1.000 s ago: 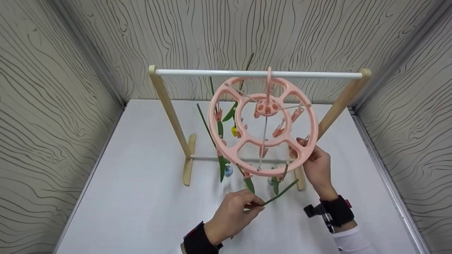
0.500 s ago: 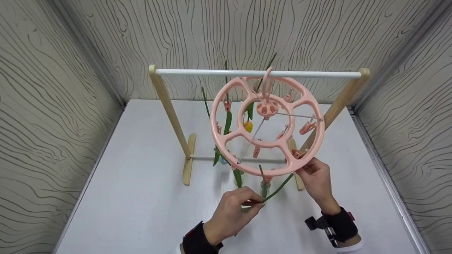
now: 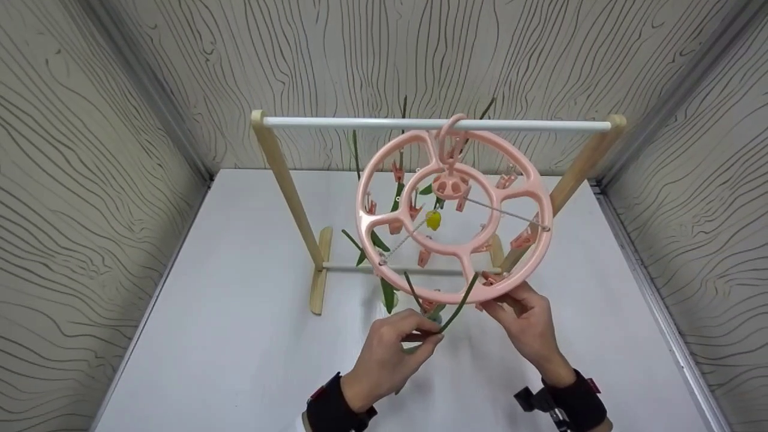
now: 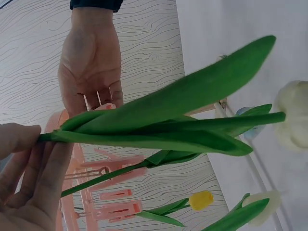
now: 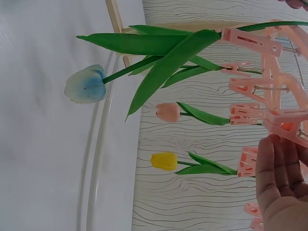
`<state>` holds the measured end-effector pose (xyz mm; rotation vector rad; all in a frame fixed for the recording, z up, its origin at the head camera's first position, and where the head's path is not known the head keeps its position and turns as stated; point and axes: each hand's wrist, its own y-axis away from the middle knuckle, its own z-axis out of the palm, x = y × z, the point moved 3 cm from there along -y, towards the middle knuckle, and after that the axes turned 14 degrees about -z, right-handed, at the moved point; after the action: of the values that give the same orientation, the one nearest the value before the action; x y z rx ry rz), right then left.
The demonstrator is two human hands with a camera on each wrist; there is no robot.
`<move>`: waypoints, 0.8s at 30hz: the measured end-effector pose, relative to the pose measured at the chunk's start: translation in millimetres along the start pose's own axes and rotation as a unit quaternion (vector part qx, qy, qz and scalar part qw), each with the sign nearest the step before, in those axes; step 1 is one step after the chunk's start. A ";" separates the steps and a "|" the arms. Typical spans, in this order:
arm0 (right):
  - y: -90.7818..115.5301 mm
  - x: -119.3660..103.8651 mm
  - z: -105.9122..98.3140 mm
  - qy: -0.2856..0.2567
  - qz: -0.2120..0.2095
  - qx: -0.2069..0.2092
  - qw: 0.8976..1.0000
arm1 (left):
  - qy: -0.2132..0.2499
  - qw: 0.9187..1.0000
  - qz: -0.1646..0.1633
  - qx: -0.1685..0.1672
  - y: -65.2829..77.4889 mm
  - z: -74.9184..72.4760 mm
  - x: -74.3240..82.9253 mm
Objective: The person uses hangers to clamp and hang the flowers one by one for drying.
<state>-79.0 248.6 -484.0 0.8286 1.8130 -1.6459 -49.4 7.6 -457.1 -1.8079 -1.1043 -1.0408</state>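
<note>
My left hand (image 3: 393, 354) pinches the green stem (image 3: 459, 309) of a white artificial tulip (image 4: 293, 115), its bloom pointing down. The stem's free end rises beside the front rim of a round pink clip hanger (image 3: 369, 223). At that rim's front right, my right hand (image 3: 528, 327) holds a pink clothespin (image 5: 284, 122); the thumb is hidden in the right wrist view. Other tulips hang upside down from clips: a blue-and-white one (image 5: 86, 84), a pink one (image 5: 168, 112), a yellow one (image 3: 433, 219) and another white one (image 4: 264, 207).
The hanger hooks over the white bar (image 3: 336, 123) of a stand with wooden legs (image 3: 288, 186) and a low crossbar (image 3: 354, 267). Several pink clips (image 3: 522, 240) around the rings carry no flower. A white tabletop (image 3: 240, 336) lies below, with patterned walls around it.
The hanger has turned clockwise as seen from above, its front flowers shifting left. My right hand has moved left and nearer with the rim. My left hand, still pinching the stem, has shifted slightly left.
</note>
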 end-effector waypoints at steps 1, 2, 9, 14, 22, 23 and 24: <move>0.5 -1.0 1.6 0.004 0.001 -0.003 1.000 | 0.001 1.000 0.002 0.004 -0.1 -0.7 0.1; 1.2 -2.1 3.0 0.005 0.000 -0.004 1.000 | 0.002 1.000 0.005 0.007 -0.3 -1.3 0.3; 5.7 -9.7 9.9 0.011 0.022 0.002 1.000 | 0.009 1.000 0.001 0.018 -3.3 -6.1 1.5; 9.3 -15.5 14.7 0.028 0.057 0.013 0.998 | 0.010 0.999 -0.011 0.029 -5.2 -9.4 1.8; 12.9 -23.2 25.6 -0.026 0.062 0.024 0.997 | 0.022 0.998 0.006 0.053 -5.6 -13.0 1.2; 13.3 -23.8 27.0 -0.035 0.063 0.025 0.997 | 0.027 0.998 0.007 0.054 -5.6 -13.4 1.1; 13.7 -24.4 28.5 -0.044 0.062 0.025 0.997 | 0.031 0.998 0.007 0.055 -5.6 -13.8 1.0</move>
<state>-52.8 219.1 -477.5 0.8587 1.6335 -1.6282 -57.7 -2.5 -450.0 -1.6832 -1.0884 -1.0022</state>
